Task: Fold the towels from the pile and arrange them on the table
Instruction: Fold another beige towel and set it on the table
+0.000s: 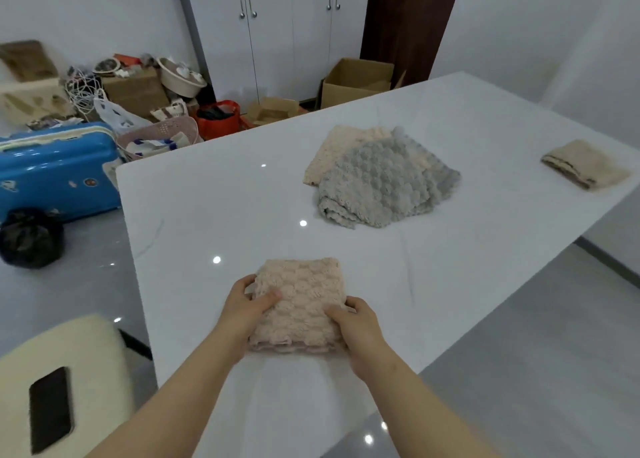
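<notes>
A white tabletop (207, 198) is seen from above, from the head of a person standing at its near edge. A folded pink towel (298, 305) with a bobbled weave is held flat at the near end of the tabletop, directly in front of the person. Its left edge is gripped by the left hand (247, 305), thumb laid on top and fingers curled round the side; its right edge is gripped in the same way by the right hand (353, 322). The two-sided grip seems meant to keep the layers squared and stacked while the bundle is set down or lifted. Well beyond it, near the middle of the tabletop, the pile is found: a rumpled grey towel (384, 180) lying partly over a cream towel (339, 146), both unfolded and judged to be waiting their turn. A tan towel (585, 163), already folded, is placed far off by the right edge, apparently as the start of the arranged set. A fleece-covered chair (86, 347) with a dark phone (50, 409) on its seat is seen at lower left.
</notes>
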A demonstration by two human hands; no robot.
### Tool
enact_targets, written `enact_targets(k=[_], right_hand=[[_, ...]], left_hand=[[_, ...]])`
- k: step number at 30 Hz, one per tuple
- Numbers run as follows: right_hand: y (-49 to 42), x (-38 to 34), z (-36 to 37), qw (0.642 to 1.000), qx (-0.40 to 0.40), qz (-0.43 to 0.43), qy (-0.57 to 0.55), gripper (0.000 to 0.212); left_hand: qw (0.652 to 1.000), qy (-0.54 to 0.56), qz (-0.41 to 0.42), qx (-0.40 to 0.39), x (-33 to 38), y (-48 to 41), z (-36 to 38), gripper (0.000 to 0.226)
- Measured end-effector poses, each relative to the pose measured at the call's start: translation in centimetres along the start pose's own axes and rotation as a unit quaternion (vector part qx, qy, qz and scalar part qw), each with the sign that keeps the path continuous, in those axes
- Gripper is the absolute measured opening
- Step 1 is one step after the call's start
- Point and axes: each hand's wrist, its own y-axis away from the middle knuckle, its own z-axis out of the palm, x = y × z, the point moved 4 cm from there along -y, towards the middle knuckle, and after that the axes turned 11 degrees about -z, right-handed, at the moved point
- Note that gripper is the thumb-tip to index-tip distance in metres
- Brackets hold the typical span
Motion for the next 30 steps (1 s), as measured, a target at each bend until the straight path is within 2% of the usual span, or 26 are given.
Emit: enact_targets(k=[6, 10, 14, 21, 26, 30], right_hand=[[-1.5, -2.6, -10.0, 0.998, -0.042, 0.04, -0.003, 0.03], [-2.3, -3.6, -15.0, 0.998, -0.045, 0.042, 0.009, 0.039], [-5.0, -5.8, -18.5, 0.998, -0.057, 0.032, 0.025, 0.035], [-11.7, -11.2, -25.0, 0.998, -0.037, 0.014, 0.04, 0.033], [-15.6, -15.0, -30.3, 0.999, -0.004, -0.01, 0.045, 0.028], [-17.9, -16.2, -32.8, 0.999, -0.018, -0.006, 0.047, 0.029]], left_hand=[[1.0, 0.025, -0.005, 0.0, -1.9, 2.3, 10.4, 0.064], [0.999, 0.045, -0.011, 0.011, -2.3, 2.3, 15.0, 0.058], [0.999, 0.048, -0.019, 0.007, -0.9, 0.8, 19.6, 0.052], [0.995, 0.056, -0.051, -0.072, 3.1, -3.9, 29.6, 0.026], [0.992, 0.045, -0.039, -0.109, 5.8, -5.4, 36.3, 0.032], [0.992, 0.051, -0.019, -0.114, 6.4, -6.3, 39.2, 0.039]])
